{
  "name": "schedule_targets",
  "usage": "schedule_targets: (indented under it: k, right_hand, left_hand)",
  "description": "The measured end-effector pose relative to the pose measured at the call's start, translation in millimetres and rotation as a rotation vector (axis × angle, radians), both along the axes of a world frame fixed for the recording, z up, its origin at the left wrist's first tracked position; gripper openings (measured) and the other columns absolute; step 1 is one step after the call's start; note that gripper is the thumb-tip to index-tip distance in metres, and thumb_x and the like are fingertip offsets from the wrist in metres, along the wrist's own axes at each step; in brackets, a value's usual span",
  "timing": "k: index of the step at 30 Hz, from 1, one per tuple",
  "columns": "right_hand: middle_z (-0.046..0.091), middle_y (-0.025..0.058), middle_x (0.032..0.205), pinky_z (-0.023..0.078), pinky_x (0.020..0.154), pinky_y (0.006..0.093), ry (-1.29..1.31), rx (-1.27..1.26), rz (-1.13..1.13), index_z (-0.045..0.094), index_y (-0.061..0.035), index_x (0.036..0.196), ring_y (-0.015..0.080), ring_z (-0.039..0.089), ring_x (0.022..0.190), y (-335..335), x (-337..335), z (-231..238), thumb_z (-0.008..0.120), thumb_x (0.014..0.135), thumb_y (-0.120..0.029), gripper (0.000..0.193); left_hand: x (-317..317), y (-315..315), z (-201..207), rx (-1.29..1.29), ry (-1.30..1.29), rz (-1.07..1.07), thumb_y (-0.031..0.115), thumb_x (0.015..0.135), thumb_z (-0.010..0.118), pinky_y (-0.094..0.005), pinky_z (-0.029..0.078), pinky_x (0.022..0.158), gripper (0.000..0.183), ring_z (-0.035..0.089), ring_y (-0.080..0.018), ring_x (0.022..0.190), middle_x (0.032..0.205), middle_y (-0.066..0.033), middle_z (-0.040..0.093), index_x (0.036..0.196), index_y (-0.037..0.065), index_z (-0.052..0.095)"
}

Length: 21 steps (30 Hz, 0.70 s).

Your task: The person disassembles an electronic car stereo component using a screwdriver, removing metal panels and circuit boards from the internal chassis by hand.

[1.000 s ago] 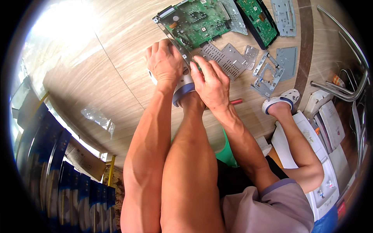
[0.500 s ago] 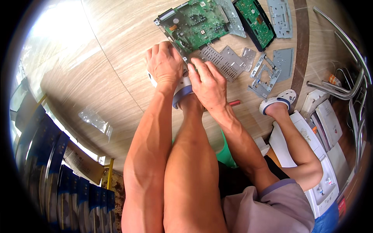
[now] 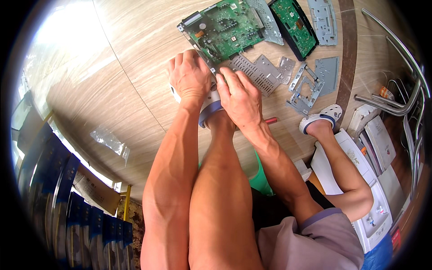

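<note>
A green circuit board (image 3: 227, 38) on a metal frame lies on the floor ahead of me, its near corner at my hands. My left hand (image 3: 190, 75) is closed at that corner, fingers bent over and gripping the frame edge; the thumb side is partly hidden. Just right of it, my right hand (image 3: 240, 96) has its fingers bent together by the same corner. What sits between those fingertips is hidden. Beneath both hands is my white clog (image 3: 211, 102) with a blue strap. A slotted grey metal plate (image 3: 254, 72) lies right of the board.
Farther right lie a second green board (image 3: 294, 27) in a black frame, a flat metal panel (image 3: 323, 22), a metal bracket (image 3: 306, 87) and a perforated plate (image 3: 327, 74). A red-handled tool (image 3: 271, 120) rests behind my right wrist. Chrome tubing (image 3: 396, 105) stands at the right.
Both hands keep almost the same place and grip at the board's corner. The whole view has shifted very slightly.
</note>
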State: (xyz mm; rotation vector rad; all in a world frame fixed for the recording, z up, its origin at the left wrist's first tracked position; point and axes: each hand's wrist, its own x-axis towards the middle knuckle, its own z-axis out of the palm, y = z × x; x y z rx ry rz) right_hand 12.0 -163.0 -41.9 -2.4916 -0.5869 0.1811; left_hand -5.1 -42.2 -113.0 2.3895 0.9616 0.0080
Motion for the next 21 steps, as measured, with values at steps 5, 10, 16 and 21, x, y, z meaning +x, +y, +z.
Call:
schedule_targets:
  k: [5, 10, 16, 21]
  right_hand:
    - [0.063, 0.0098, 0.084, 0.054, 0.061, 0.0378, 0.022, -0.072, 0.041, 0.068, -0.0028, 0.111, 0.0285, 0.065, 0.070, 5.9, 6.7, 7.5, 0.070, 0.092, -0.014, 0.022]
    - [0.060, 0.0095, 0.084, 0.054, 0.064, 0.0399, -0.002, -0.111, 0.103, 0.067, -0.0047, 0.113, 0.0285, 0.064, 0.074, 3.8, 11.5, 6.8, 0.067, 0.094, -0.016, 0.022]
    - [0.060, 0.0106, 0.086, 0.054, 0.065, 0.0397, 0.048, -0.121, 0.140, 0.066, -0.0038, 0.113, 0.0287, 0.064, 0.078, 3.9, 13.6, 7.9, 0.068, 0.093, -0.016, 0.023]
    - [0.056, 0.0073, 0.081, 0.054, 0.059, 0.0386, -0.044, -0.136, 0.208, 0.061, -0.0051, 0.106, 0.0258, 0.063, 0.073, 5.1, 11.2, 1.6, 0.067, 0.093, -0.021, 0.021]
  left_hand:
    - [-0.9, 0.9, 1.0, 0.007, 0.015, 0.004, 0.020, 0.085, 0.062, -0.0452, 0.045, 0.092, 0.015, 0.058, -0.0350, 0.102, 0.098, -0.0113, 0.069, 0.094, 0.012, 0.071]
    - [1.5, -2.4, 0.2, -0.001, -0.001, 0.011, 0.020, 0.086, 0.062, -0.0451, 0.045, 0.093, 0.015, 0.058, -0.0349, 0.101, 0.098, -0.0116, 0.069, 0.094, 0.011, 0.071]
    - [-0.4, 0.5, 0.8, 0.002, 0.004, 0.014, 0.020, 0.086, 0.062, -0.0446, 0.045, 0.092, 0.014, 0.058, -0.0344, 0.100, 0.097, -0.0112, 0.069, 0.092, 0.012, 0.071]
    - [-2.0, -0.4, -3.5, 0.014, -0.010, 0.004, 0.020, 0.085, 0.062, -0.0443, 0.045, 0.090, 0.013, 0.059, -0.0340, 0.098, 0.097, -0.0105, 0.069, 0.091, 0.013, 0.071]
